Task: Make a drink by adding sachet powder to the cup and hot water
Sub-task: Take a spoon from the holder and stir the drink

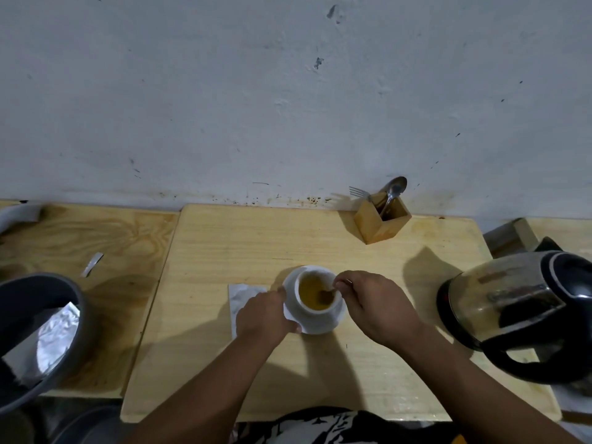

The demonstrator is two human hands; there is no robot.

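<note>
So the cup (315, 299) sits on its saucer (323, 328) about mid-table, already full of yellowish liquid nearly to the brim, which means powder and water look done and this is the stirring bit. The right hand (374, 307) is pinched narrow on a spoon (326, 294) dipped into the cup on its right side, and the left hand (267, 315) is curled against the cup's left wall to steady it. Biggest risk imo: it's filled high, so a fast stir slops hot liquid over the rim onto the saucer or those left fingers. If the left hand flinches, the cup could skid on the saucer too. The empty sachet (242, 299) lies flat just left of the cup, partly under the left hand, so any spill soaks it. The kettle (519, 312) stands well to the cup's right, near the right forearm, so a careless elbow swing back could bump it.
</note>
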